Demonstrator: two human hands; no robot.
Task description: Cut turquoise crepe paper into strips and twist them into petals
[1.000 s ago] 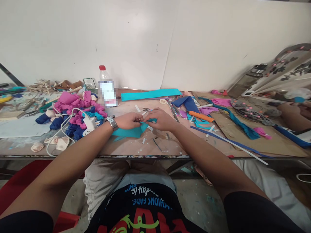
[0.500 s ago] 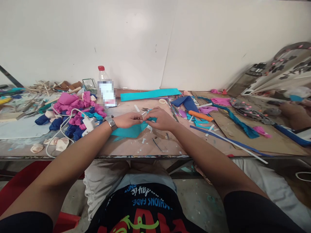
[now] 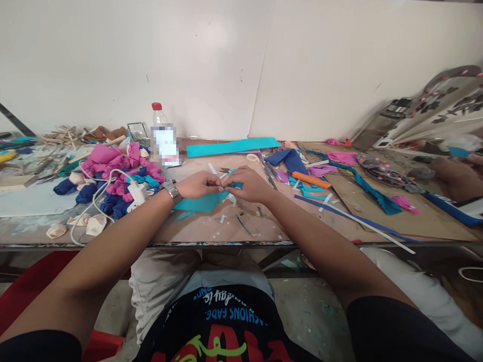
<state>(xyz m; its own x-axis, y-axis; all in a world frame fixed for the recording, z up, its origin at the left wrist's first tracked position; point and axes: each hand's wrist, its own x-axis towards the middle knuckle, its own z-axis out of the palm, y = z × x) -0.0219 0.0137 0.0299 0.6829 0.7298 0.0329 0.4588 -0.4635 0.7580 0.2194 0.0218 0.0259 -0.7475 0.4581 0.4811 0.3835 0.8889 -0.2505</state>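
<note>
Both hands meet over the middle of the table. My left hand pinches a teal strip of crepe paper near its right end, thumb against fingers. My right hand is closed on the gathered end of the same strip, its fingertips touching those of the left. The strip's loose part hangs down and left below my left hand. My fingers partly hide the pinched end. Behind the hands lies a flat teal paper strip.
Left are crumpled pink and blue paper flowers, a white charger with cable and a bottle behind a phone. Right are an orange-handled cutter, paper scraps and cardboard. Another person's arm shows at far right.
Both hands stay almost in place, still pinching the teal crepe paper. Its loose part has shifted slightly, its lower edge a little higher.
</note>
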